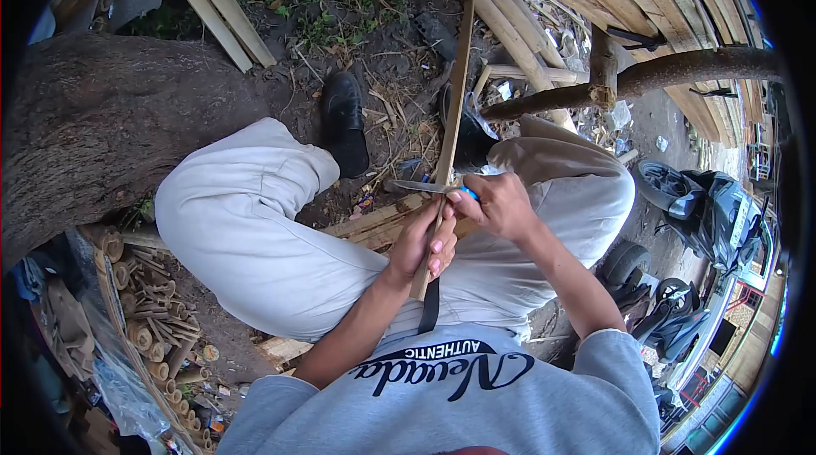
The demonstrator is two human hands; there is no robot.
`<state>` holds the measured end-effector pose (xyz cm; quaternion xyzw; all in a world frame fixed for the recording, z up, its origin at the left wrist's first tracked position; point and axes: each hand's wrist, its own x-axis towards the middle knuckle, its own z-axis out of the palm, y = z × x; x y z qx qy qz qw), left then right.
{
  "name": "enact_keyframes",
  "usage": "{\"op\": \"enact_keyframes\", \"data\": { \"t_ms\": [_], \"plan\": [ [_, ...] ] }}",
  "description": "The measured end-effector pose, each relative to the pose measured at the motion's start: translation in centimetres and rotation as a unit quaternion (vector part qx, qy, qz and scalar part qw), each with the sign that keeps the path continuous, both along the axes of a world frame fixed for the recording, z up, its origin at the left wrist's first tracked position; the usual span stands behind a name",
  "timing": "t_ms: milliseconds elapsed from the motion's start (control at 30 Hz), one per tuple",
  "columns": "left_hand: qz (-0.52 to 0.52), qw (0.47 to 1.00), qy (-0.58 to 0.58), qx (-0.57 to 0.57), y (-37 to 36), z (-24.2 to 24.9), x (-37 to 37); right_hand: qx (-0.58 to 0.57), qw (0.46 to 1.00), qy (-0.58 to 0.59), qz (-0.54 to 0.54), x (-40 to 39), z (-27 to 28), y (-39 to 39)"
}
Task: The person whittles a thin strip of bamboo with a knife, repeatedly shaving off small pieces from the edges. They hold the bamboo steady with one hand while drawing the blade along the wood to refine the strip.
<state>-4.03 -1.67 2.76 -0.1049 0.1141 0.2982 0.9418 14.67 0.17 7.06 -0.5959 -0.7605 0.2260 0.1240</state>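
A long, thin bamboo strip (458, 81) runs from the top of the view down to my lap. My left hand (418, 244) is wrapped round its lower part, palm up, near the end. Just above, my right hand (497, 207) grips a knife (422, 187) by its blue handle. The blade points left and lies across the strip. The fingers of both hands are close together at the strip, and the knife handle is mostly hidden in my right hand.
A thick tree trunk (127, 128) stands at the left. Bamboo poles (510, 30) and a branch (680, 73) lie at the upper right. Cut bamboo pieces (157, 327) are piled lower left. Motorbikes (710, 217) stand at the right. Black shoes (342, 107) rest on the dirt.
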Motion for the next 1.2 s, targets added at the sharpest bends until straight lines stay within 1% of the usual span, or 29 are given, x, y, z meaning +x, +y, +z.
{"op": "enact_keyframes", "data": {
  "t_ms": [33,67,100,133,167,233,300,400,433,500,533,567,633,667,700,767,833,933,967,1033,1067,1133,1200],
  "plan": [
    [-0.006,1.000,-0.008,-0.003,-0.1,0.0,0.1,-0.001,1.000,-0.003,-0.005,0.1,-0.3,0.1],
    [0.012,0.998,-0.040,-0.036,-0.1,0.1,-0.1,0.010,1.000,0.005,0.009,-0.2,-0.7,0.6],
    [0.060,0.990,-0.104,-0.068,0.1,0.2,-0.2,0.023,0.999,0.014,0.024,-0.5,-1.1,1.2],
    [0.072,0.987,-0.119,-0.078,0.3,0.3,-0.4,0.057,0.998,0.019,0.023,-0.9,-1.5,1.4],
    [0.085,0.984,-0.131,-0.087,0.5,0.4,-0.6,0.061,0.998,0.021,0.022,-1.1,-1.3,1.3],
    [0.082,0.986,-0.127,-0.074,0.6,0.3,-0.6,0.074,0.997,-0.002,0.018,-1.7,-0.7,1.5],
    [0.086,0.986,-0.123,-0.066,0.4,0.2,-0.5,0.068,0.997,0.005,0.019,-1.7,0.0,0.9],
    [0.035,0.998,-0.053,-0.026,0.0,0.5,-0.1,0.079,0.995,-0.056,0.019,-0.9,0.7,0.1],
    [0.034,0.998,-0.055,-0.027,-0.1,0.5,-0.1,0.078,0.995,-0.058,0.018,-0.6,0.4,0.0],
    [-0.001,1.000,0.010,-0.027,-0.3,0.3,0.2,0.110,0.990,-0.088,0.012,0.4,-1.2,0.4],
    [-0.003,1.000,-0.002,-0.015,-0.2,0.2,0.1,0.096,0.988,-0.115,-0.046,1.2,-1.8,1.6],
    [-0.006,1.000,-0.001,-0.015,-0.2,0.1,0.3,0.073,0.973,-0.176,-0.131,2.4,-2.1,3.2],
    [-0.021,0.998,0.036,0.045,-0.1,0.3,0.6,0.014,0.972,-0.124,-0.199,4.9,-3.4,5.2],
    [-0.028,0.997,0.053,0.038,-0.1,0.5,0.6,0.015,0.972,-0.120,-0.203,4.6,-3.8,4.5],
    [-0.030,0.997,0.055,0.039,0.1,0.4,0.3,-0.003,0.981,-0.079,-0.177,3.4,-2.7,3.5],
    [0.005,1.000,-0.023,-0.008,0.1,0.2,0.1,-0.046,0.992,0.004,-0.116,0.7,-0.4,1.3],
    [0.006,1.000,-0.017,-0.021,-0.1,0.2,0.3,-0.032,0.997,0.033,-0.062,-0.8,0.3,-0.7],
    [-0.018,0.999,0.044,0.020,-0.5,-0.3,0.3,-0.062,0.997,0.009,-0.037,-0.8,1.5,-1.6],
    [-0.019,0.999,0.047,0.017,-0.7,-0.4,0.1,-0.065,0.997,0.012,-0.038,-0.7,1.5,-1.8],
    [-0.038,0.994,0.092,0.052,-0.7,-0.3,0.1,-0.038,0.999,0.006,-0.016,-0.5,1.6,-2.0],
    [-0.041,0.992,0.100,0.057,-0.6,-0.2,0.2,-0.039,0.999,0.003,-0.018,-0.3,1.4,-1.9],
    [-0.046,0.991,0.108,0.061,-0.2,0.3,0.5,0.013,0.999,-0.032,-0.011,0.3,0.4,-1.2],
    [-0.062,0.988,0.120,0.073,-0.1,0.4,0.6,0.025,0.998,-0.053,-0.002,1.3,-0.7,0.7]
  ]
}}
